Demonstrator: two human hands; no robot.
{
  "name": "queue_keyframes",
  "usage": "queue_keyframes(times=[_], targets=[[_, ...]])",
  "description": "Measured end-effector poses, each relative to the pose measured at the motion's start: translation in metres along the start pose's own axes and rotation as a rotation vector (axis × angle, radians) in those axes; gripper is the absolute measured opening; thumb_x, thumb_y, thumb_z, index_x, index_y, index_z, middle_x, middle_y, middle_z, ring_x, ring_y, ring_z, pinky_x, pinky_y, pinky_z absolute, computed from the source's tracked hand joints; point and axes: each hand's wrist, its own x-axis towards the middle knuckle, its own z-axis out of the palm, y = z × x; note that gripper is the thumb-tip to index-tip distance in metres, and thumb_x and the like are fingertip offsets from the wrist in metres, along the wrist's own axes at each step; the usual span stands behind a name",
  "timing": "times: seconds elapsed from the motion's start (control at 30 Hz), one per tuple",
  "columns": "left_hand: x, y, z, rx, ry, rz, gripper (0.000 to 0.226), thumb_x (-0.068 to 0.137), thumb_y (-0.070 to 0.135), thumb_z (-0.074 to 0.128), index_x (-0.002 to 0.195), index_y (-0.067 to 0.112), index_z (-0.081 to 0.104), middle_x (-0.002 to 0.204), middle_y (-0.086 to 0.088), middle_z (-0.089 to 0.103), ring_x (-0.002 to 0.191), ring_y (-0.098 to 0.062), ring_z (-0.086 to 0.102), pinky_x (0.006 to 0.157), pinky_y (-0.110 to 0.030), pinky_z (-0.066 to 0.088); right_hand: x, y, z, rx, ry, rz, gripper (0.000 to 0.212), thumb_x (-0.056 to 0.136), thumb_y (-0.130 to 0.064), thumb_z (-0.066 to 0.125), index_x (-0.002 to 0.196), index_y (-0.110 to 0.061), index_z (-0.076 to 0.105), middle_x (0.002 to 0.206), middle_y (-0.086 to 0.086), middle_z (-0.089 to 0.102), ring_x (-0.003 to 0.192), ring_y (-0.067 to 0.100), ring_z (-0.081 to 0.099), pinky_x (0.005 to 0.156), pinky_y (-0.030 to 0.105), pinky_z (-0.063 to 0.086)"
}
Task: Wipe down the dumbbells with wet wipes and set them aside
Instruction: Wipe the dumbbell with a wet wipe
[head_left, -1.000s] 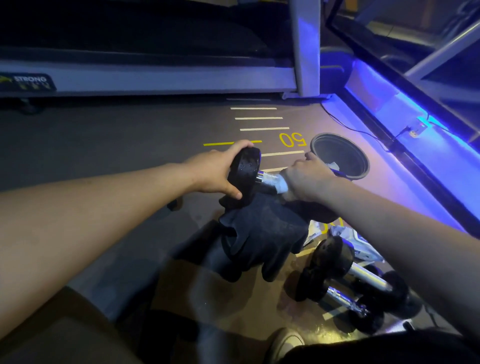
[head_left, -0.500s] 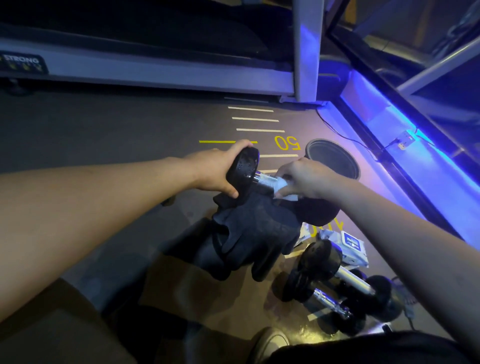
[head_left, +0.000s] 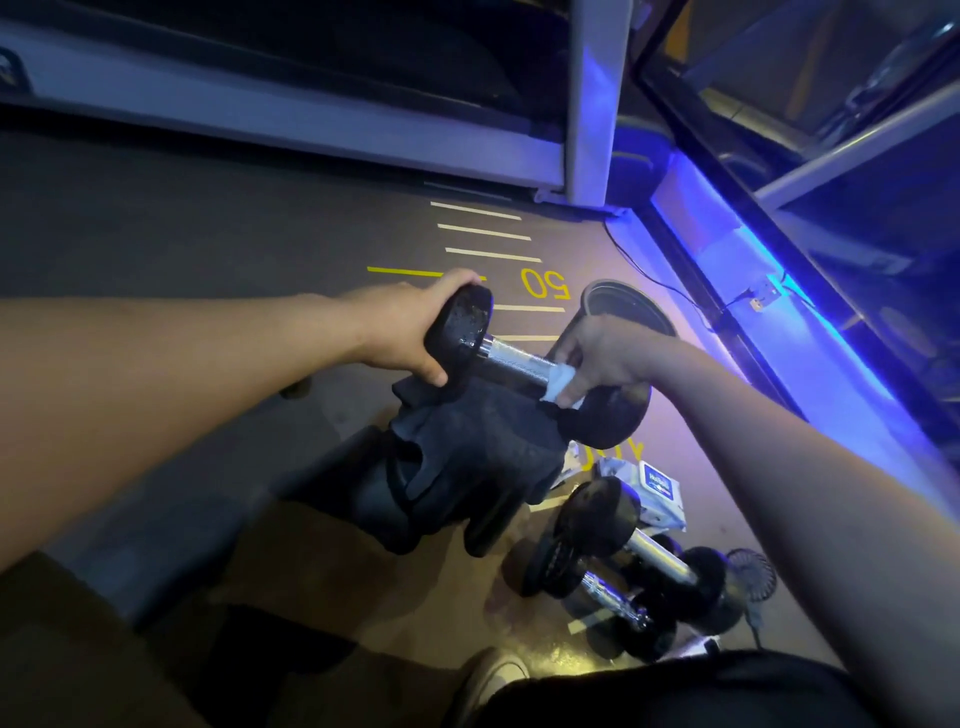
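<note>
A black dumbbell (head_left: 511, 361) with a chrome handle is held above the floor, over a dark cloth (head_left: 467, 457). My left hand (head_left: 410, 332) grips its left end weight. My right hand (head_left: 602, 358) pinches a white wet wipe (head_left: 558, 384) around the handle, close to the right end weight. Two more black dumbbells (head_left: 623, 561) lie on the floor at the lower right. A white and blue wet wipe pack (head_left: 657, 491) lies just beyond them.
A round black bin (head_left: 628, 306) stands on the floor behind my right hand. A treadmill frame (head_left: 311, 130) runs across the back, with an upright post (head_left: 592, 98). A blue-lit ledge (head_left: 779, 338) and a cable run along the right. My shoe (head_left: 498, 675) is at the bottom.
My right hand has slid the wipe along the handle from the left end toward the right weight, baring more chrome. The view has shifted slightly.
</note>
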Motion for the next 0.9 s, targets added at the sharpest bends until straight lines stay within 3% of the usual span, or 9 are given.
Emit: queue_keyframes(times=[0.1, 0.2, 0.33, 0.47, 0.53, 0.67, 0.73, 0.8, 0.9], targets=[[0.001, 0.0, 0.0, -0.004, -0.002, 0.003, 0.115, 0.068, 0.04, 0.087, 0.152, 0.038, 0.008, 0.115, -0.013, 0.058, 0.112, -0.034, 0.056, 0.077, -0.034, 0.041, -0.008, -0.005, 0.013, -0.237, 0.182, 0.026, 0.044, 0.061, -0.059, 0.082, 0.06, -0.028, 0.052, 0.069, -0.005, 0.062, 0.077, 0.025, 0.058, 0.085, 0.032, 0.041], [0.003, 0.001, -0.001, 0.001, 0.004, 0.022, 0.113, 0.068, 0.038, 0.088, 0.152, 0.034, 0.012, 0.124, -0.011, 0.06, 0.113, -0.032, 0.056, 0.075, -0.03, 0.036, -0.011, -0.013, 0.04, -0.45, 0.353, 0.131, 0.041, 0.069, -0.064, 0.071, 0.074, -0.025, 0.064, 0.073, 0.0, 0.067, 0.082, 0.024, 0.065, 0.108, 0.041, 0.027], [0.002, 0.003, -0.003, 0.0, 0.006, 0.032, 0.112, 0.067, 0.037, 0.089, 0.15, 0.032, 0.015, 0.125, -0.008, 0.061, 0.111, -0.031, 0.058, 0.074, -0.031, 0.038, -0.008, -0.014, 0.079, -0.584, 0.62, 0.172, 0.03, 0.07, -0.043, 0.077, 0.065, -0.023, 0.055, 0.058, -0.001, 0.063, 0.061, 0.023, 0.063, 0.092, 0.039, 0.031], [0.002, 0.004, -0.004, 0.01, 0.006, 0.032, 0.113, 0.067, 0.038, 0.088, 0.151, 0.033, 0.013, 0.123, -0.007, 0.062, 0.109, -0.031, 0.058, 0.075, -0.033, 0.041, -0.01, -0.007, 0.047, -0.398, 0.409, 0.122, 0.042, 0.071, -0.063, 0.074, 0.08, -0.023, 0.067, 0.067, 0.002, 0.066, 0.072, 0.028, 0.063, 0.076, 0.035, 0.042], [0.003, 0.004, -0.003, 0.014, 0.005, 0.03, 0.113, 0.068, 0.038, 0.088, 0.152, 0.034, 0.013, 0.121, -0.008, 0.062, 0.109, -0.032, 0.058, 0.076, -0.034, 0.043, -0.01, -0.003, 0.019, -0.147, 0.174, 0.073, 0.038, 0.068, -0.056, 0.082, 0.085, -0.023, 0.073, 0.068, 0.001, 0.065, 0.077, 0.027, 0.063, 0.069, 0.034, 0.049], [0.001, 0.008, -0.004, 0.027, 0.003, 0.015, 0.114, 0.07, 0.039, 0.087, 0.153, 0.037, 0.009, 0.1, -0.009, 0.053, 0.107, -0.034, 0.057, 0.08, -0.037, 0.047, 0.002, 0.003, -0.01, 0.103, -0.148, 0.019, 0.032, 0.062, -0.046, 0.089, 0.091, -0.039, 0.079, 0.079, -0.011, 0.075, 0.084, 0.016, 0.07, 0.082, 0.031, 0.056], [-0.001, 0.007, -0.004, 0.028, 0.009, 0.011, 0.114, 0.07, 0.041, 0.086, 0.152, 0.04, 0.007, 0.091, -0.004, 0.046, 0.102, -0.033, 0.056, 0.077, -0.036, 0.045, 0.009, 0.005, -0.014, 0.165, -0.245, 0.045, 0.033, 0.062, -0.041, 0.091, 0.093, -0.037, 0.08, 0.079, -0.013, 0.076, 0.079, 0.013, 0.069, 0.081, 0.03, 0.058], [0.0, 0.003, -0.002, 0.02, 0.017, 0.003, 0.114, 0.069, 0.043, 0.086, 0.151, 0.043, 0.006, 0.088, -0.004, 0.046, 0.096, -0.031, 0.055, 0.076, -0.035, 0.043, 0.012, 0.007, -0.012, 0.169, -0.238, 0.047, 0.031, 0.063, -0.038, 0.092, 0.091, -0.033, 0.081, 0.077, -0.012, 0.076, 0.076, 0.015, 0.069, 0.081, 0.03, 0.059], [0.002, -0.001, 0.001, 0.011, 0.021, 0.013, 0.116, 0.067, 0.044, 0.087, 0.15, 0.044, 0.007, 0.082, 0.0, 0.048, 0.092, -0.03, 0.054, 0.073, -0.034, 0.041, 0.002, 0.0, -0.001, 0.002, -0.043, 0.013, 0.036, 0.061, -0.049, 0.088, 0.086, -0.025, 0.078, 0.073, -0.001, 0.072, 0.079, 0.028, 0.066, 0.074, 0.036, 0.056]])
